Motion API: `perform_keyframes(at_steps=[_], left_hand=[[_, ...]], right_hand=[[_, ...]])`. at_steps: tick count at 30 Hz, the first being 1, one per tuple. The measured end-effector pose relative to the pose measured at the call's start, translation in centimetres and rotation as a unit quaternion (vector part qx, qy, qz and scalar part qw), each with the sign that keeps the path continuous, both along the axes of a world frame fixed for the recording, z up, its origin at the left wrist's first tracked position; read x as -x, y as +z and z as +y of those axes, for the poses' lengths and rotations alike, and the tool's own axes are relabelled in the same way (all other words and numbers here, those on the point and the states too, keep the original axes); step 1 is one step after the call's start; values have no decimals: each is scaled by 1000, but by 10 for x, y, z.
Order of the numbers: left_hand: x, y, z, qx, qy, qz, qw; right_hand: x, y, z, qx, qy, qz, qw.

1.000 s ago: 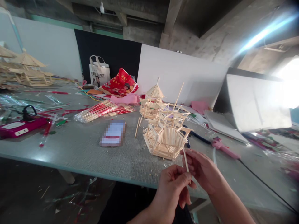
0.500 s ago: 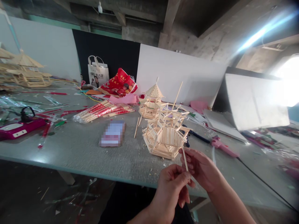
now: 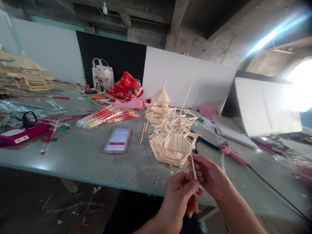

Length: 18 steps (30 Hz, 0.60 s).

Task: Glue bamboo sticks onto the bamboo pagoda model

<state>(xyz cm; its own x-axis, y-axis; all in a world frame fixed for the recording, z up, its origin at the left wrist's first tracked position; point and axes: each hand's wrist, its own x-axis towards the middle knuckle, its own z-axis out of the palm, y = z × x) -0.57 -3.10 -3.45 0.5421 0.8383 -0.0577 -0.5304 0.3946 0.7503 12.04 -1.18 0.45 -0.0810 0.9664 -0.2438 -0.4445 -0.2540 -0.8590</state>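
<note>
- Running across the foreground, the worktop's (image 3: 136, 172) front edge passes behind the left hand (image 3: 181, 191) in this view.
- A scrap-flecked strip of worktop lies between that edge and the hexagonal stick pavilion model (image 3: 175, 144).
- Room leftward is bounded by the phone (image 3: 117, 139), well apart from both hands; rightward, a pink glue gun (image 3: 234, 154) lies beyond the right hand (image 3: 211, 177).
- The left hand pinches a thin wooden stick (image 3: 194, 167) near its lower end, thumb against fingers.
- The right hand's fingers curl beside the stick's upper part; whether they grip it cannot be told.
- The stick slants up toward the model's near right corner; contact is unclear.
</note>
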Motion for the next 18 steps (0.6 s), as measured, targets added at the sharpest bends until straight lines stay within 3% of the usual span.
perform_keyframes(at_steps=[8,13,16,18], left_hand=[[-1,-2,-6,-9,-8,7,1000],[-6,-9,-10,-38,-21,18,999],[7,-5,-13,-89,-43,85,992],[26,4,-13,-134,-8,165,977]], right_hand=[[7,-2,-7,-38,-8,-6,999],[14,2,-22,-100,-24,-58,993],[10,5,-34,-123,-15,-127,984],[5,10,-41,-113,19,-199,973]])
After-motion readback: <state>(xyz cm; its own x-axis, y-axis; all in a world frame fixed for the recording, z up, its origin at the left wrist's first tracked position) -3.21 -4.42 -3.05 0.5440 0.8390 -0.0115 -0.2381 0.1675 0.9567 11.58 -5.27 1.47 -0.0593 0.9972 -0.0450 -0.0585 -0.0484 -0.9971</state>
